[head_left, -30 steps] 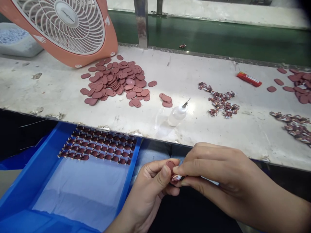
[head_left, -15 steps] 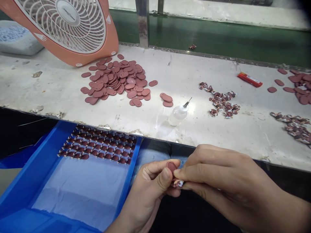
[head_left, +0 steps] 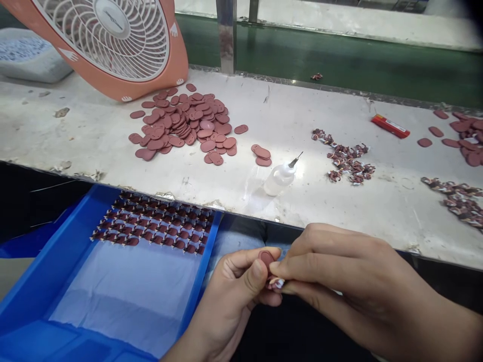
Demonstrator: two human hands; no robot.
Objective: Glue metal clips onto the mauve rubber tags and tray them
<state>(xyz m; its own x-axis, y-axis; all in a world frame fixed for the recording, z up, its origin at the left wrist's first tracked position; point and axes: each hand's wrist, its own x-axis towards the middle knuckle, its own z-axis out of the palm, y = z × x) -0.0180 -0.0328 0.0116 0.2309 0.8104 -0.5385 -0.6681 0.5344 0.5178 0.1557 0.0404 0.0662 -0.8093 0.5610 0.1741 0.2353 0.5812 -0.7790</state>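
Note:
My left hand [head_left: 236, 294] pinches a small reddish-brown oval piece [head_left: 266, 258] between thumb and fingers, below the table's front edge. My right hand [head_left: 339, 271] meets it from the right, fingertips pinched on a small white-and-brown part [head_left: 275, 283] pressed against the oval. Both hands are closed. On the table above lies a pile of the same ovals [head_left: 184, 123], and a small clear squeeze bottle [head_left: 279, 177] with a needle tip lies on its side.
A blue tray [head_left: 56, 266] at lower left holds rows of finished pieces [head_left: 154, 226] on white paper. An orange fan [head_left: 113, 40] stands at the back left. Small brown-white parts [head_left: 347, 162] lie in heaps to the right, beside a red lighter [head_left: 390, 125] and more ovals [head_left: 466, 138].
Both hands stay together on the oval with only slight finger shifts. The view has drifted a little, so the table appears shifted to the right.

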